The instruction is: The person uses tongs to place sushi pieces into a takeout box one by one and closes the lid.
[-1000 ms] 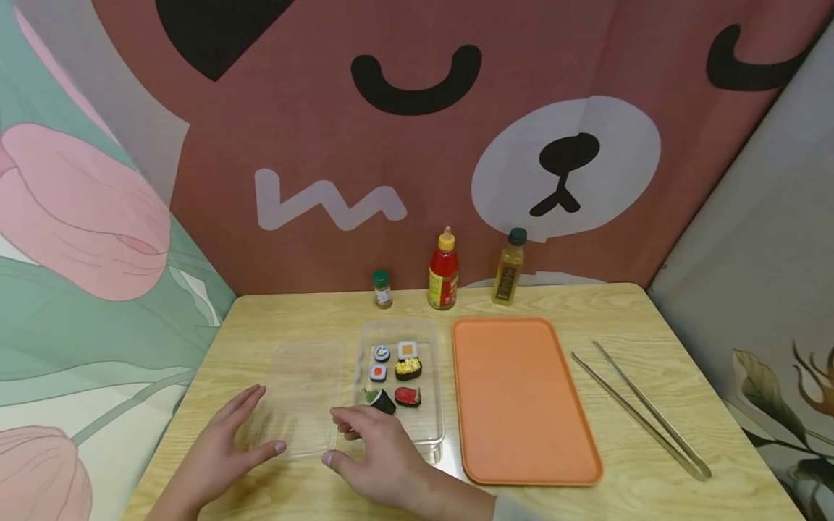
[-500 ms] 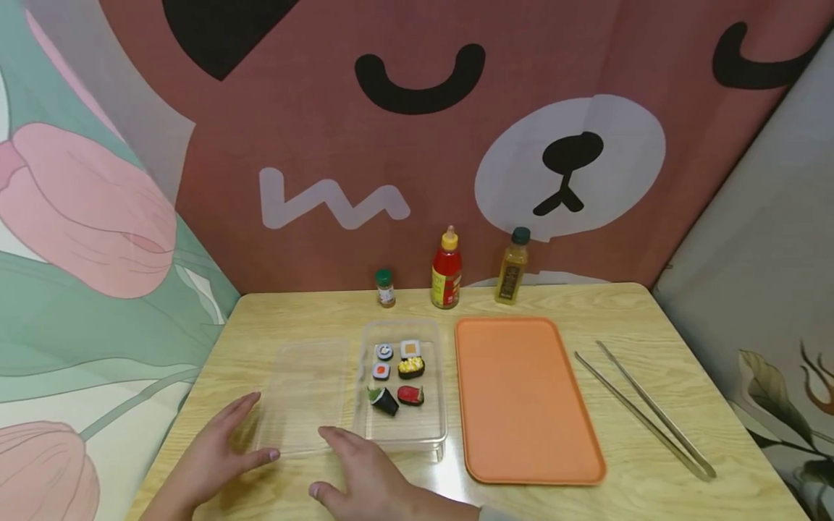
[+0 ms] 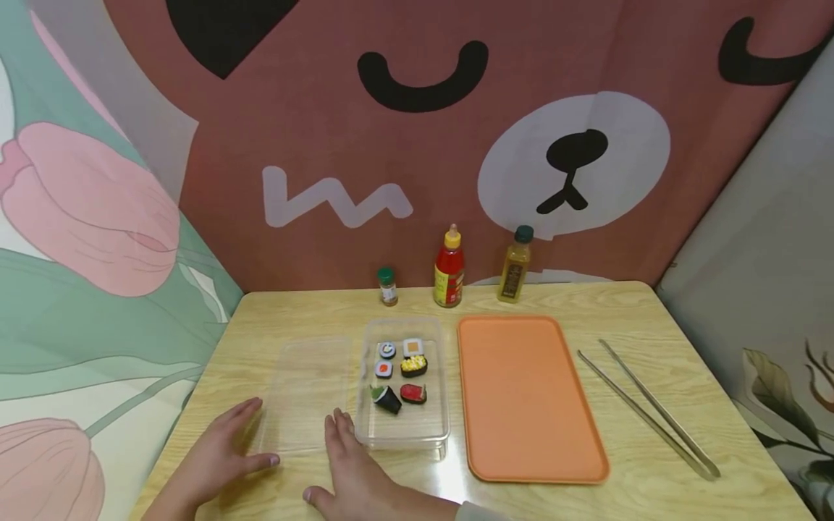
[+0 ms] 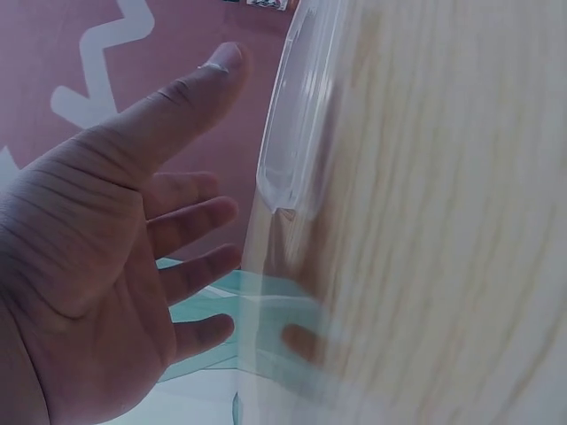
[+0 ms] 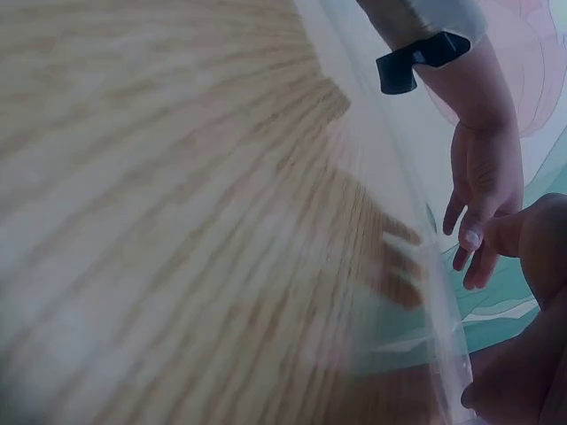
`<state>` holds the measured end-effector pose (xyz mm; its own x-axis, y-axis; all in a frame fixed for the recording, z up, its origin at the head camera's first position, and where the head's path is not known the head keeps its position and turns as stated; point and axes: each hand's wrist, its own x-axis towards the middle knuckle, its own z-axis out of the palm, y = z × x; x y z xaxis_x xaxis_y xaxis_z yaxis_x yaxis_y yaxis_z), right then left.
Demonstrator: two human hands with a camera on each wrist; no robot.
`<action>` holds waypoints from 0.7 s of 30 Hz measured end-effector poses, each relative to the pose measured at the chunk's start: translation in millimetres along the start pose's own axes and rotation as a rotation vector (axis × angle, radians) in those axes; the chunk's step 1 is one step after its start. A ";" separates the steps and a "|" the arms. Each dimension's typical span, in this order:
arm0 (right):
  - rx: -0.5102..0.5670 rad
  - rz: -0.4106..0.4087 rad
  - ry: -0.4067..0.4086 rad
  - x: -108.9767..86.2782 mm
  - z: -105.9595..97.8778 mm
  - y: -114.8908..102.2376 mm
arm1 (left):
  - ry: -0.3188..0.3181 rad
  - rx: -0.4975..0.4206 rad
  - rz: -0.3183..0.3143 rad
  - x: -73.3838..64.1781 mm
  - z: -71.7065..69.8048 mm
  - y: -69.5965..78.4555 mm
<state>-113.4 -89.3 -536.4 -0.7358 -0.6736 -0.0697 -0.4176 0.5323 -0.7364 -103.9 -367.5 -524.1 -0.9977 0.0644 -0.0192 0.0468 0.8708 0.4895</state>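
Observation:
A transparent plastic lid lies flat on the table, left of a clear plastic box. Inside the box are several sushi pieces, among them a dark cone-shaped hand roll, a red-topped piece and a yellow-topped one. My left hand is beside the lid's near left corner, thumb apart from the fingers; the left wrist view shows its palm holding nothing. My right hand reaches forward with straight fingers between the lid's near right corner and the box, holding nothing.
An orange tray lies right of the box, with long metal tongs beyond it. Along the back edge stand a small green-capped jar, a red sauce bottle and an oil bottle. A printed curtain hangs behind.
My right hand has drawn back from over the box's near left corner toward the lid, and its fingers now point forward, straighter. My left hand has barely moved; the lid and sushi stay put.

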 end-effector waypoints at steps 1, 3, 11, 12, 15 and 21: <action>0.003 0.012 0.004 1.9 0.9 0.5 | -0.003 0.003 0.001 0.0 0.4 -0.5; -0.009 0.029 0.012 5.2 2.4 1.2 | -0.014 0.007 0.000 0.2 1.1 -1.2; -0.060 0.059 0.054 9.7 7.4 1.6 | -0.065 -0.019 -0.028 0.0 5.2 -5.6; -0.060 0.063 0.057 9.9 7.7 1.6 | -0.073 -0.020 -0.029 0.3 5.9 -6.3; -0.049 0.078 0.062 10.2 8.3 1.4 | -0.083 -0.029 -0.029 0.9 7.4 -7.5; -0.037 0.098 0.073 10.7 9.9 1.0 | -0.063 -0.019 -0.013 0.8 9.8 -10.2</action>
<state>-116.3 -101.0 -544.6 -0.8102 -0.5791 -0.0902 -0.3599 0.6131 -0.7032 -104.8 -371.6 -537.7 -0.9933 0.0842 -0.0797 0.0326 0.8623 0.5053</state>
